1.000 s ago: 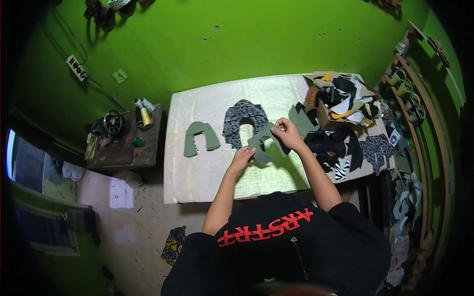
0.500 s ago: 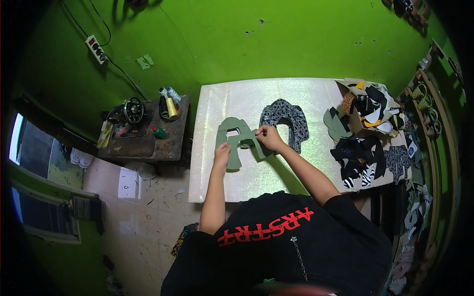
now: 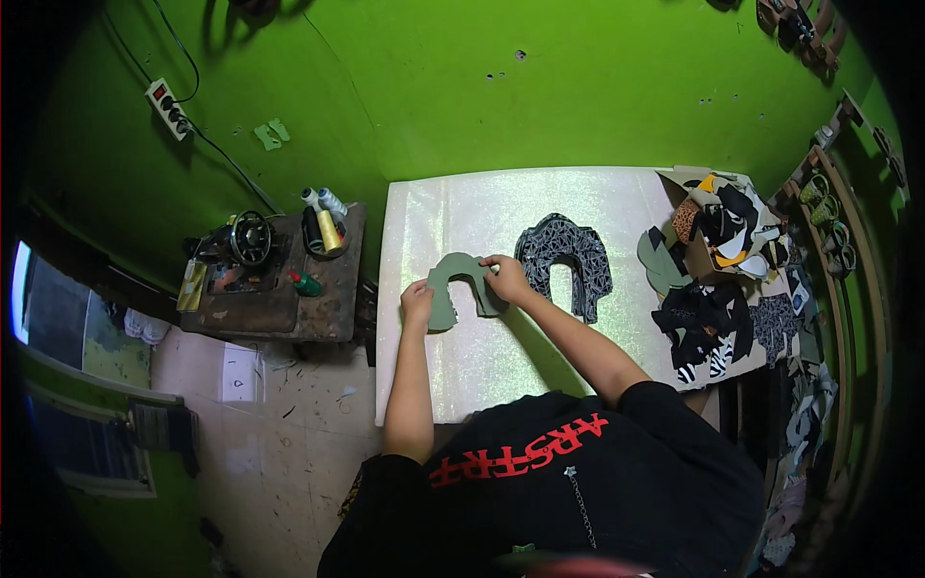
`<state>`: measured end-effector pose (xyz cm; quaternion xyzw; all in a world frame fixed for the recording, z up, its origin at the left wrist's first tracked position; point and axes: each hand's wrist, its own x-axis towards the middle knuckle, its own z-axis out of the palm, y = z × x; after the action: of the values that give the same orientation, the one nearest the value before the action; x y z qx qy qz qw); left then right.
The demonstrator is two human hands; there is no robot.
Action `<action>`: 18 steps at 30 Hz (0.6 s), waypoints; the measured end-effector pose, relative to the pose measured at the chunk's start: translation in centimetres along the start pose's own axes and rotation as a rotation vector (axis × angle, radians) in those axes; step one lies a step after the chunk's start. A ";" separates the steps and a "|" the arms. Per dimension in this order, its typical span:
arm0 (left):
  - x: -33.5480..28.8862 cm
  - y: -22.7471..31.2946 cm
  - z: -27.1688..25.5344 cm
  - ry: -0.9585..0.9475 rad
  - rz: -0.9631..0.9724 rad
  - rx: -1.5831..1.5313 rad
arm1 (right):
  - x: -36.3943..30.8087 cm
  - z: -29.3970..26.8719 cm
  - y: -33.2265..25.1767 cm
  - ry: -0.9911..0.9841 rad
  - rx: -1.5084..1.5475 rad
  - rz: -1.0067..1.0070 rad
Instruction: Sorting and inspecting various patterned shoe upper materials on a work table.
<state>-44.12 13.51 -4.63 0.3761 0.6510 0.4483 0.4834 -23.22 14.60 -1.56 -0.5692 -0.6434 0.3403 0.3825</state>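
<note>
A green U-shaped cut-out piece [image 3: 453, 264] lies on the pale, shiny table top, curved end toward the wall. It looks like sheet material, possibly a stack of several layers; I cannot tell. My left hand [image 3: 416, 302] is closed on its left leg at the outer edge. On the opposite side, my right hand [image 3: 507, 280] pinches the right leg near the bend. A little to the right of that hand sits a stack of black-and-grey patterned U-shaped pieces [image 3: 590, 252], apart from the green one.
The table [image 3: 626, 197] stands against a green wall. At its right are a cardboard box [image 3: 706, 258] of cut scraps and loose black offcuts [image 3: 701, 316]. A sewing machine [image 3: 252, 239] and thread cones [image 3: 330, 229] occupy a wooden table at left. Sandals [image 3: 821, 200] hang on a rack at far right.
Two green pieces that sat offset from each other now lie lined up as one U shape. My left hand has shifted left and my right hand has drawn slightly left.
</note>
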 end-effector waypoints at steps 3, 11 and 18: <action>0.0 0.2 0.8 0.039 -0.015 0.037 | -0.1 0.0 0.4 -0.023 -0.005 -0.011; -0.2 -0.8 0.9 0.310 0.211 0.333 | -2.1 -0.7 -0.7 -0.212 -0.254 -0.046; -5.8 3.3 6.8 0.278 0.369 0.343 | -5.6 -5.1 -0.5 -0.056 0.012 -0.270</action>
<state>-35.87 10.70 -0.68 0.4995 0.6980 0.4592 0.2291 -18.61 9.04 0.69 -0.4655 -0.7223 0.3053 0.4103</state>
